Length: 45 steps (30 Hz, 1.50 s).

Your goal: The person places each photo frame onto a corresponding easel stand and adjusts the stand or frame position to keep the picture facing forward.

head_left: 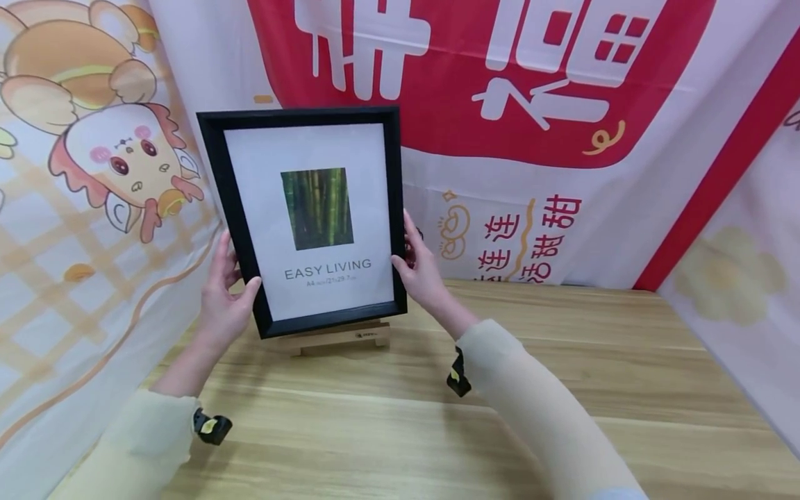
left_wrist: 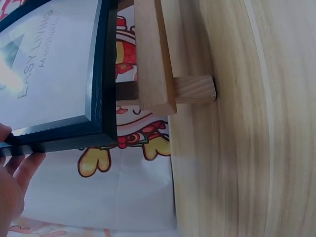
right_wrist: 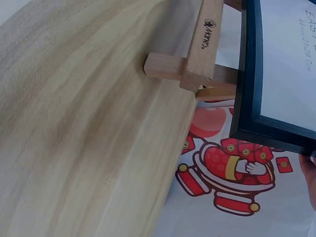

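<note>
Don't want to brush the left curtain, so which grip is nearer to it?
Left. The left grip, holding the left side of the picture frame, is beside the left curtain, contact unclear; the right grip, on the frame's right side, is farther away.

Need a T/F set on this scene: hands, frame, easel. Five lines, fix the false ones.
1. The left hand and right hand grip opposite sides of the black frame. True.
2. A wooden easel stands on the table. True.
3. The frame's lower edge sits on the easel. False: both wrist views show a gap between that edge and the ledge.
4. The insert reads EASY LIVING. True.
5. The insert shows a red flower. False: its picture shows green bamboo stalks.
</note>
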Available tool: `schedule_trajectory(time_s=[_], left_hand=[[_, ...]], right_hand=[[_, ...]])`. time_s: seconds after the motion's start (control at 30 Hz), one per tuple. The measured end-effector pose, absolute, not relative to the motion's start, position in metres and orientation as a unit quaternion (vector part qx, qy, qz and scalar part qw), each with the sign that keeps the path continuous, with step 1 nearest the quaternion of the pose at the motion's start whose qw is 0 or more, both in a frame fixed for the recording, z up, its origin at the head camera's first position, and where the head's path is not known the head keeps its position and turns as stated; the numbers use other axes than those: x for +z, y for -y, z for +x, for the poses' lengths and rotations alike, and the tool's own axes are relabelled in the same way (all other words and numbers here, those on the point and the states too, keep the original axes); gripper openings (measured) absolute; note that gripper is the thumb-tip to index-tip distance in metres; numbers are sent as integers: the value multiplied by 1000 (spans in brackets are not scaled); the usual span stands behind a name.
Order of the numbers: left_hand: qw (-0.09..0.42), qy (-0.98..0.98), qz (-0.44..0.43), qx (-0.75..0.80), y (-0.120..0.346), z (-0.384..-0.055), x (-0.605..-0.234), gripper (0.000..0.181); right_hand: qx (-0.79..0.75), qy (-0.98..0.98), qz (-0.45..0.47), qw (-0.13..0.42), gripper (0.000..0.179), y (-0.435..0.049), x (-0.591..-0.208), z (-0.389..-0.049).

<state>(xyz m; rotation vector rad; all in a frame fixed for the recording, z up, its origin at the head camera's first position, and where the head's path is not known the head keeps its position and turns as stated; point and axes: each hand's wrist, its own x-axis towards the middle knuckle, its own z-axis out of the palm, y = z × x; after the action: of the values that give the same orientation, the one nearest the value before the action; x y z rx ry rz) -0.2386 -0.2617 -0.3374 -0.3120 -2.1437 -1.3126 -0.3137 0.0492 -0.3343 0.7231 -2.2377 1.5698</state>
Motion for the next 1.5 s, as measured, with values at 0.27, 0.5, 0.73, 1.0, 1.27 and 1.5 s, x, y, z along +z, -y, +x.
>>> schedule_trajectory(time_s=[0.27,0.5,0.73,1.0,1.27,1.5], left_hand=[[308,805,-132,-489,269,-248,-345,86],[307,812,-134,-479,271,-254,-350,87],[306,815,-127,-475,267,-257,-351,86],[287,812,-129,-492,268,-261,-356,87],[281,811,-125,-497,270,-268,-362,86],[264,819,-101,-499,269,-270,-363,83]], right_hand=[[545,783,257,154,82,-43,-344,-315],[551,779,257,151,82,-41,-350,-317],[552,779,256,149,82,-41,-354,-319],[552,785,240,143,82,-42,-357,-321],[547,792,230,141,81,-41,-359,-323],[551,793,224,130,79,-44,-362,-325]])
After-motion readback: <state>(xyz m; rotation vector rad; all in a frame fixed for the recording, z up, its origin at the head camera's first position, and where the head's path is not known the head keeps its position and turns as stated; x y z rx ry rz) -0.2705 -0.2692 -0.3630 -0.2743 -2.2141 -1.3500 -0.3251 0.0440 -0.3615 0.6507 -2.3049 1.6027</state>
